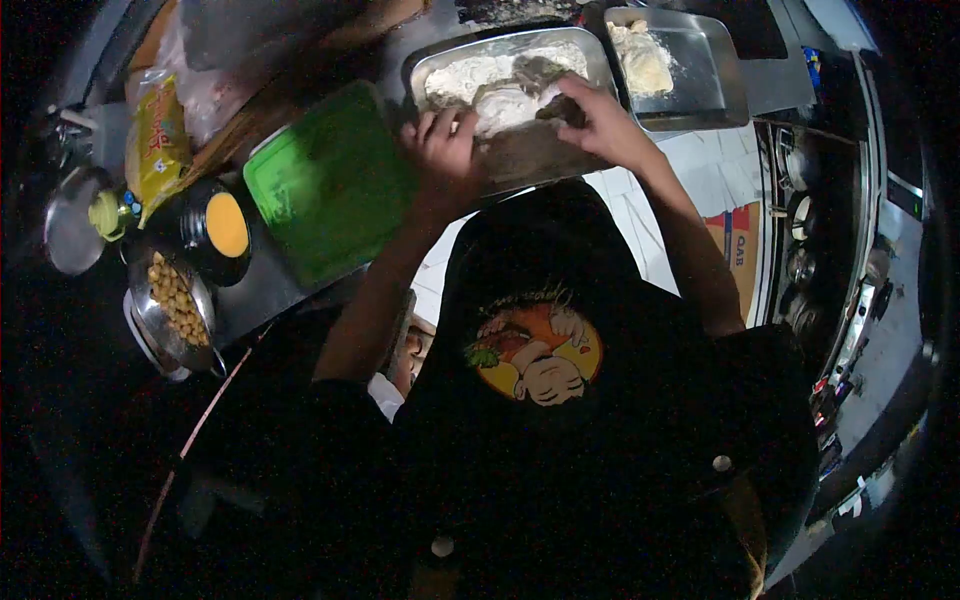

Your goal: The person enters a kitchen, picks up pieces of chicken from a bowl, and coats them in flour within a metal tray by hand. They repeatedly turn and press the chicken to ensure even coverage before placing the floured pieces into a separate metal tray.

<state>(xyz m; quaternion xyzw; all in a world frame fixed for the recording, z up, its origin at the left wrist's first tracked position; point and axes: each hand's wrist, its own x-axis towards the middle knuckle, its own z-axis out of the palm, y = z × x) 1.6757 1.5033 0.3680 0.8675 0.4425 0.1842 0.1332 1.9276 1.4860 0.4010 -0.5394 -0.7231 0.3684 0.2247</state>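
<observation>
A metal tray (pixel 592 42) of white flour (pixel 462 78) lies in front of me. In it is a flour-coated piece (pixel 505 108), pale and lumpy; its kind cannot be made out. My right hand (pixel 605 125) reaches in from the right, thumb and fingers bent round the piece's right end. At the tray's left side is my left hand (pixel 440 150), its fingers loosely bent and apart, close to the piece with no clear grip on anything. Right of this tray, a second metal tray (pixel 705 95) bears floured, yellowish-white pieces (pixel 642 60) at its left end.
To the left lies a green tray (pixel 335 185). Beyond it stand a dark pot (pixel 195 225) with orange-yellow liquid (pixel 227 225), a metal bowl (pixel 150 315) of small brown round pieces (pixel 175 300), and a yellow packet (pixel 158 140). A printed cardboard box (pixel 740 255) is at lower right.
</observation>
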